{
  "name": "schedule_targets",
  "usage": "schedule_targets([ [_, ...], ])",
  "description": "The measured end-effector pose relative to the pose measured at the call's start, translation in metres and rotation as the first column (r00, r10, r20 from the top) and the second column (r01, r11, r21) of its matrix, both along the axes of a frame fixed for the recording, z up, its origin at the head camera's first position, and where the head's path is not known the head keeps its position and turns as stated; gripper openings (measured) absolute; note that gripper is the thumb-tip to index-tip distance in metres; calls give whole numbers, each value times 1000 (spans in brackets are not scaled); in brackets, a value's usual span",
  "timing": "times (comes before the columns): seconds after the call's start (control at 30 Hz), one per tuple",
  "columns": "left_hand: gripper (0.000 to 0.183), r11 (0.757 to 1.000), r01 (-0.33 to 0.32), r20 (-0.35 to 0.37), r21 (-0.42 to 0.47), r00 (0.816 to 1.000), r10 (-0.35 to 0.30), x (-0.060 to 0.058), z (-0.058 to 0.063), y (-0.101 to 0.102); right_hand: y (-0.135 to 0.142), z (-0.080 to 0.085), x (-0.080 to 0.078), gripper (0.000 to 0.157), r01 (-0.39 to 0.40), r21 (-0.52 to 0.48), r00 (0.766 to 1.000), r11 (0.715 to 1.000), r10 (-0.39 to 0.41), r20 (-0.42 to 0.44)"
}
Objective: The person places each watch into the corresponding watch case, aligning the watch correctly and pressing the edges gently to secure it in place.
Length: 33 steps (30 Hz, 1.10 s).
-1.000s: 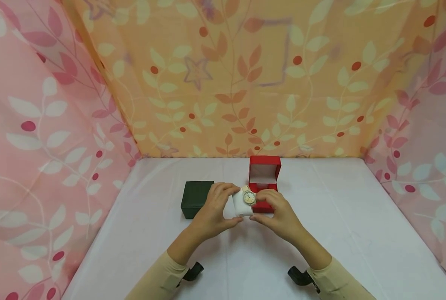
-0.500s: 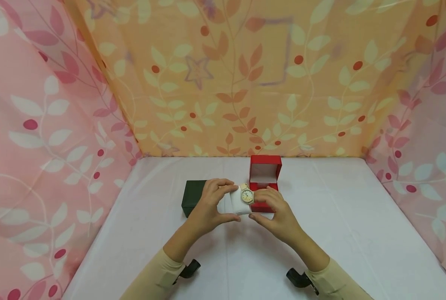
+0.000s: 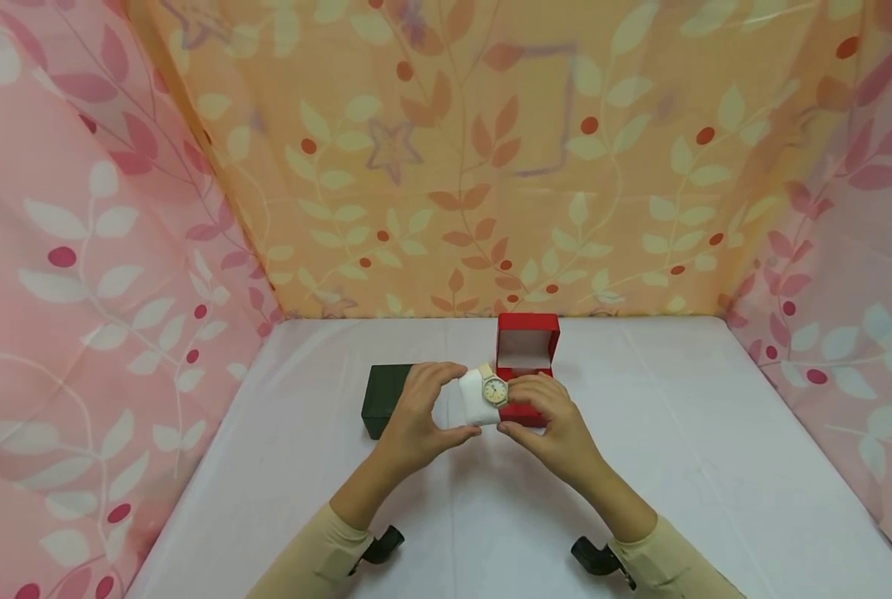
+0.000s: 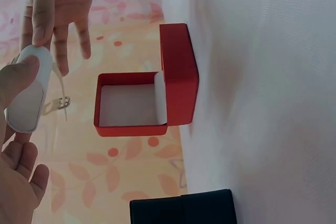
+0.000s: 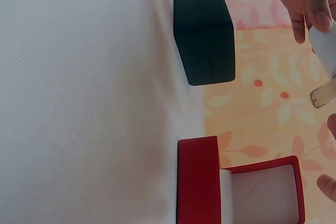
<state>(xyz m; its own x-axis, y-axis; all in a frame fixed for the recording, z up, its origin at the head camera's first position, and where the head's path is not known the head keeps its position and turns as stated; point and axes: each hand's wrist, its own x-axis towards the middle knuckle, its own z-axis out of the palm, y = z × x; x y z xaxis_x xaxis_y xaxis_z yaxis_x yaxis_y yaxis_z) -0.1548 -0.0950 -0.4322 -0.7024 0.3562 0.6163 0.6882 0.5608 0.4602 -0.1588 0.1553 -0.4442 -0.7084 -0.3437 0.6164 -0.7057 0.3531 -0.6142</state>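
A white watch cushion (image 3: 479, 408) is held above the table between both hands. My left hand (image 3: 414, 416) grips its left side, fingers at the far edge and thumb at the near one. On the cushion's right part lies a wristwatch (image 3: 495, 391) with a cream strap and a pale dial. My right hand (image 3: 558, 424) pinches the watch and the cushion's right end. In the left wrist view, the strap's buckle end (image 4: 56, 104) hangs loose beside the cushion, unfastened. Behind the hands stands an open red watch box (image 3: 528, 331) with a pale lid lining.
A closed dark green box (image 3: 383, 395) stands left of the red box, partly covered by my left hand. White cloth (image 3: 641, 399) covers the table. Patterned fabric walls (image 3: 461, 166) rise at the back and both sides.
Both hands have shifted slightly left with the cushion and watch. The red and green boxes have stayed in place on the table.
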Motion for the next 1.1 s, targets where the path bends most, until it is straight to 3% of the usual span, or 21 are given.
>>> schedule_targets([
  [0.33, 83, 1000, -18, -14, 9, 1000, 18, 2, -4, 2, -1, 0, 3, 37, 71, 5, 997, 997, -71, 0],
  [0.67, 85, 999, -36, -63, -5, 997, 35, 2, 2, -2, -5, -2, 3, 32, 65, -6, 998, 998, -65, 22],
  [1.1, 82, 998, -65, -60, -25, 996, 63, 2, 2, -4, -10, -3, 7, 32, 83, -37, 996, 996, -81, 47],
])
